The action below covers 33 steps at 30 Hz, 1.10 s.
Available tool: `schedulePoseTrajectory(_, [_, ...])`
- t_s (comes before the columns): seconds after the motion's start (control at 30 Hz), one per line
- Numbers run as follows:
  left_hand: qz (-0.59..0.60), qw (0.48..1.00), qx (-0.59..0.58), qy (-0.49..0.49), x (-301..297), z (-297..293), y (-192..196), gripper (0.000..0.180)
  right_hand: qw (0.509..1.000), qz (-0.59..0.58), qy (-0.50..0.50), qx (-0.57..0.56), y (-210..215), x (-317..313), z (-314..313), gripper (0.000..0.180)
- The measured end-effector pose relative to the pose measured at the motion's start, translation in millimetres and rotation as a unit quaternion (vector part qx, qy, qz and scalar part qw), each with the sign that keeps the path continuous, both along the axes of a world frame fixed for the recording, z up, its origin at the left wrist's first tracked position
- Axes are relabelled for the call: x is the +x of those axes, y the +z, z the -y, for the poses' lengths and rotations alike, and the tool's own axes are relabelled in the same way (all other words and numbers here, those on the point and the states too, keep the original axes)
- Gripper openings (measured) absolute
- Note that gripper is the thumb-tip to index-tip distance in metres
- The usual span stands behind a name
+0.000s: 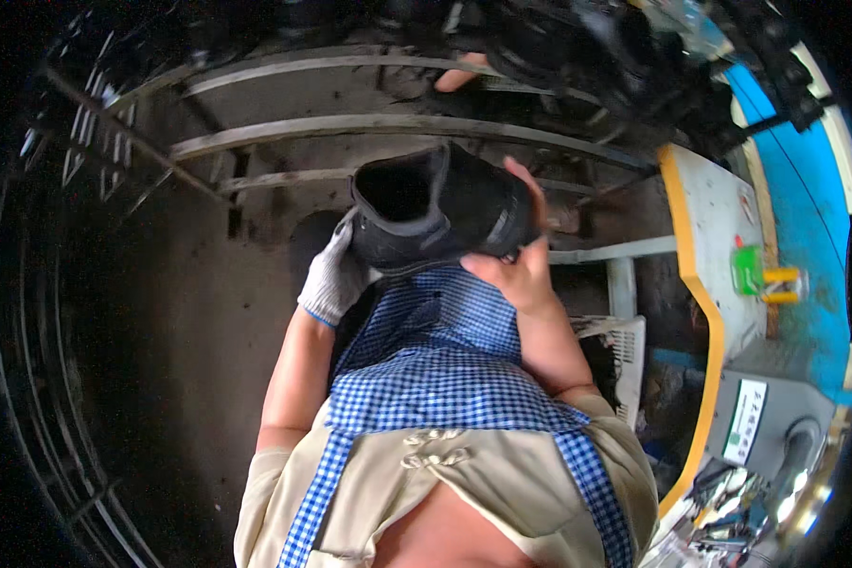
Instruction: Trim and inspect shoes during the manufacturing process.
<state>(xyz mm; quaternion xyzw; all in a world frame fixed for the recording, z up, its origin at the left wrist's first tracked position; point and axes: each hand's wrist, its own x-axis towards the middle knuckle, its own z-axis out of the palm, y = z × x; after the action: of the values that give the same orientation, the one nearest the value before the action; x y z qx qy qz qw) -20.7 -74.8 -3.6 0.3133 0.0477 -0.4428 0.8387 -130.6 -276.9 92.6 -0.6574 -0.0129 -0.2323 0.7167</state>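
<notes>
- From where I stand, the person's left hand [335, 276], in a white knitted glove edged blue, is clamped on the heel end of a black ankle-high shoe [478, 210]; its other fingertips are hidden beneath.
- The bare right hand [526, 275] grips the toe end, thumb on the near side, fingers curled round the far side.
- So the shoe sits between both sets of fingers, its open collar facing up beside the left thumb.
- Just nearer the body than the fingers hangs a blue-and-white checked cloth apron [435, 388].
- Beyond the fingertips run grey metal rack bars [350, 124].
- Right of the right fingers stands a white table with an orange-yellow edge [724, 204].
</notes>
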Motion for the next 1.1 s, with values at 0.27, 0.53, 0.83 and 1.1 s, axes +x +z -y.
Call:
schedulePoseTrajectory(0.27, [-0.069, 0.987, 0.111, -0.095, -21, 20, -8, 0.040, 0.995, -0.015, -0.095, -0.006, 1, 7, 7, 0.083])
schedulePoseTrajectory(0.53, [0.193, 0.962, 0.186, -0.047, 0, 16, 1, 0.052, 0.992, 0.035, -0.118, 0.038, 6, 9, 20, 0.077])
schedulePoseTrajectory(0.83, [0.486, 0.853, 0.190, 0.008, -6, 0, 91, 0.035, 0.933, 0.016, -0.039, -0.357, 6, 14, 0, 0.092])
schedulePoseTrajectory(1.1, [0.323, 0.941, 0.090, -0.054, -25, 0, 104, 0.038, 0.918, 0.031, -0.012, -0.396, 29, 8, -5, 0.059])
